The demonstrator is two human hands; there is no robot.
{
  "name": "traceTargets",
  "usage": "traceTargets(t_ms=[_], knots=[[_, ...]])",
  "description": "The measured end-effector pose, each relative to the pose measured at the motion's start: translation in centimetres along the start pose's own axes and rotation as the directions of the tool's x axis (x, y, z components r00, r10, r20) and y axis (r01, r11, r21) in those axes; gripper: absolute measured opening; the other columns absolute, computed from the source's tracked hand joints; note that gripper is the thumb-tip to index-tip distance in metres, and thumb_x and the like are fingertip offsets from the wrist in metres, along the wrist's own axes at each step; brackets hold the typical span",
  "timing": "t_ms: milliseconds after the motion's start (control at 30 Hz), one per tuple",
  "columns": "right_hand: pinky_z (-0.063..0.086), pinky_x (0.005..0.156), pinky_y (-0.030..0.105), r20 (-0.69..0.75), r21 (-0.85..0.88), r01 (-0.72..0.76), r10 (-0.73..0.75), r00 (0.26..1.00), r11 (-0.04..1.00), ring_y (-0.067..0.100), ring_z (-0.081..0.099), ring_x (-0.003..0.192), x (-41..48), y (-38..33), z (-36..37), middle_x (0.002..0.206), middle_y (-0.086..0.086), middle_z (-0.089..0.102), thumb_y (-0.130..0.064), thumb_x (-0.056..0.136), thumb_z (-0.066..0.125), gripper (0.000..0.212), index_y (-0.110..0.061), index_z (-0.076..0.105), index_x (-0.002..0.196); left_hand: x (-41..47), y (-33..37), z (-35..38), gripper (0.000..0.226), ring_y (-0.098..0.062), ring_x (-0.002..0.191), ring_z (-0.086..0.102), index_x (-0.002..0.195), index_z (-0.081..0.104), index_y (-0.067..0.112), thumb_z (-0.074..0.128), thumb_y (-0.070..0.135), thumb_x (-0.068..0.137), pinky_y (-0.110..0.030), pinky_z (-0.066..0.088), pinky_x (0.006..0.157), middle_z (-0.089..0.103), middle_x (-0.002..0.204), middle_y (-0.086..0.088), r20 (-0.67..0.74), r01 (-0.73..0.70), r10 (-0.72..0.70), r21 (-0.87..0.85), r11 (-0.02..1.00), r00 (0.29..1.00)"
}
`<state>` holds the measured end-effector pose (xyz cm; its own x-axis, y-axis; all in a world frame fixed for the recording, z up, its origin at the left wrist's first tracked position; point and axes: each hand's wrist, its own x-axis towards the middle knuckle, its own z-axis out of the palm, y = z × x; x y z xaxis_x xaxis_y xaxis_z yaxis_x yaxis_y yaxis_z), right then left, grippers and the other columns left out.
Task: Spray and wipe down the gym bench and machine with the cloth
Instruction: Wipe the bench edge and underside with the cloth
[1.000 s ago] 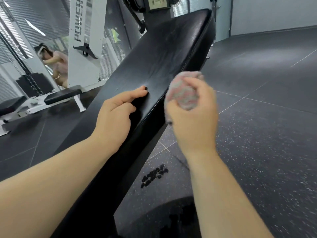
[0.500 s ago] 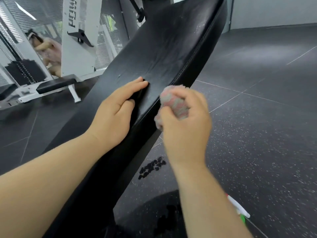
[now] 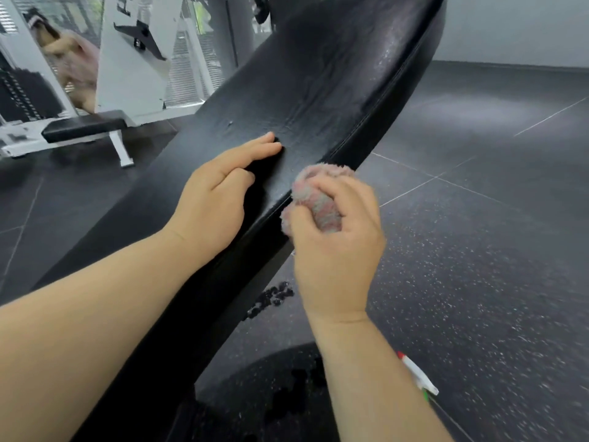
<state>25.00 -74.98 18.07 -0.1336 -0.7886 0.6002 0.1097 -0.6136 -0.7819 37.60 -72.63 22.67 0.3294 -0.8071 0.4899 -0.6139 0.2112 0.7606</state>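
At 10 o'clock in the view a white machine (image 3: 140, 74) stands behind a low flat bench (image 3: 83, 126). Black lettering runs up its upright, but the top edge cuts it off and no word can be read. A blurred person (image 3: 70, 59) shows beside it, perhaps in a mirror. The black bench (image 3: 318, 74) fills the middle, its long axis running from 7 o'clock up to 1 o'clock, with fine droplets glinting on the pad near its far right edge. The left hand (image 3: 216, 199) lies on top of the pad with its fingers stretched out loosely toward 1 o'clock, holding nothing and seemingly steadying the pad. Just to its right, at about 3 o'clock from it, the right hand (image 3: 334, 250) has its fingers curled tight round a bunched pink-and-grey cloth (image 3: 318, 199), which presses on the seam where the pad's top meets its right side wall. The cloth sits at 12 o'clock from the right knuckles, and the rest of that seam leads off toward 1 o'clock, so the stroke probably follows the long axis up that way, and the right hand is the nearer one for it. At 5 o'clock a white spray bottle (image 3: 417, 374) with a red tip lies on the speckled floor (image 3: 478, 250), partly hidden by the right forearm. No label on it can be made out.
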Motion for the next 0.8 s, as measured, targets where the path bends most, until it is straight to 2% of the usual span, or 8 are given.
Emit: traceTargets(t_ms=[167, 233, 367, 467, 567, 633, 700, 800], knots=[[0.043, 0.098, 0.021, 0.106, -0.106, 0.118, -0.107, 0.989, 0.987, 0.003, 0.053, 0.103, -6.5, 2.4, 0.6, 0.104, -0.009, 0.058, -0.002, 0.066, 0.072, 0.030, -0.021, 0.071, 0.090, 0.0, -0.1, 0.1, 0.054, 0.005, 0.131, 0.044, 0.109, 0.066, 0.033, 0.035, 0.006, 0.074, -0.025, 0.026, 0.118, 0.058, 0.136, 0.013, 0.013, 0.009, -0.008, -0.068, 0.998, 1.000], [0.045, 0.098, 0.025, 0.167, -0.087, 0.168, -0.151, 0.974, 0.982, 0.011, 0.056, 0.104, -5.5, 2.4, -0.5, 0.105, -0.003, 0.059, -0.002, 0.071, 0.069, 0.025, -0.016, 0.072, 0.092, 0.0, -0.3, 0.0, 0.055, 0.003, 0.133, 0.044, 0.109, 0.067, 0.033, 0.035, 0.005, 0.074, -0.029, 0.026, 0.119, 0.058, 0.137, 0.011, 0.016, 0.019, -0.018, -0.067, 0.998, 1.000], [0.039, 0.099, 0.015, 0.028, -0.093, 0.070, -0.068, 0.997, 0.993, 0.013, 0.055, 0.114, 0.1, 2.1, -2.4, 0.117, -0.001, 0.054, -0.002, 0.080, 0.064, 0.033, -0.019, 0.069, 0.107, -0.2, -0.4, 0.3, 0.057, 0.005, 0.132, 0.043, 0.110, 0.067, 0.038, 0.035, 0.002, 0.079, -0.029, 0.026, 0.119, 0.057, 0.136, 0.017, 0.001, 0.033, -0.033, -0.021, 0.999, 0.999], [0.045, 0.097, 0.028, 0.065, -0.098, 0.054, -0.047, 0.997, 0.994, 0.017, 0.057, 0.111, -0.9, 1.3, -0.8, 0.114, -0.003, 0.057, -0.002, 0.073, 0.064, 0.037, -0.019, 0.070, 0.106, -0.5, -0.1, 0.5, 0.057, 0.006, 0.131, 0.043, 0.112, 0.064, 0.040, 0.034, 0.001, 0.083, -0.026, 0.027, 0.118, 0.057, 0.136, 0.018, -0.017, 0.019, -0.018, 0.047, 0.999, 1.000], [0.049, 0.094, 0.030, 0.176, -0.044, 0.085, -0.076, 0.982, 0.995, 0.012, 0.062, 0.104, -4.1, 1.5, -0.4, 0.105, -0.007, 0.061, 0.000, 0.068, 0.066, 0.031, -0.018, 0.072, 0.092, -0.4, 0.3, 0.4, 0.055, 0.007, 0.132, 0.043, 0.113, 0.062, 0.042, 0.035, 0.005, 0.082, -0.025, 0.027, 0.118, 0.056, 0.137, 0.018, -0.025, 0.007, -0.004, 0.117, 0.993, 1.000], [0.053, 0.090, 0.033, 0.138, 0.054, -0.105, 0.097, 0.986, 0.993, 0.009, 0.064, 0.100, -2.5, 2.7, -1.6, 0.102, -0.010, 0.062, -0.003, 0.071, 0.064, 0.027, -0.023, 0.070, 0.088, -0.5, 0.4, 0.5, 0.057, 0.008, 0.132, 0.042, 0.114, 0.061, 0.043, 0.035, 0.001, 0.085, -0.025, 0.026, 0.118, 0.055, 0.137, 0.020, -0.034, 0.000, 0.005, 0.154, 0.988, 0.999], [0.057, 0.077, 0.040, 0.039, 0.235, -0.397, 0.399, 0.916, 0.887, 0.017, 0.067, 0.095, 1.9, 3.6, -2.9, 0.105, -0.005, 0.065, -0.009, 0.077, 0.059, 0.029, -0.032, 0.064, 0.093, -0.6, 0.3, 0.7, 0.062, 0.009, 0.131, 0.042, 0.114, 0.061, 0.045, 0.036, -0.006, 0.089, -0.025, 0.026, 0.118, 0.055, 0.136, 0.024, -0.053, 0.007, 0.002, 0.170, 0.985, 0.999], [0.040, 0.045, 0.025, 0.116, 0.492, -0.500, 0.516, 0.849, 0.713, 0.022, 0.057, 0.064, 9.0, 3.3, -4.3, 0.090, 0.005, 0.063, 0.005, 0.089, 0.044, 0.034, -0.024, 0.053, 0.105, -0.7, 0.4, 0.7, 0.067, 0.009, 0.131, 0.042, 0.114, 0.062, 0.046, 0.036, -0.010, 0.089, -0.028, 0.027, 0.119, 0.055, 0.135, 0.026, -0.069, 0.017, -0.005, 0.175, 0.984, 0.998]])
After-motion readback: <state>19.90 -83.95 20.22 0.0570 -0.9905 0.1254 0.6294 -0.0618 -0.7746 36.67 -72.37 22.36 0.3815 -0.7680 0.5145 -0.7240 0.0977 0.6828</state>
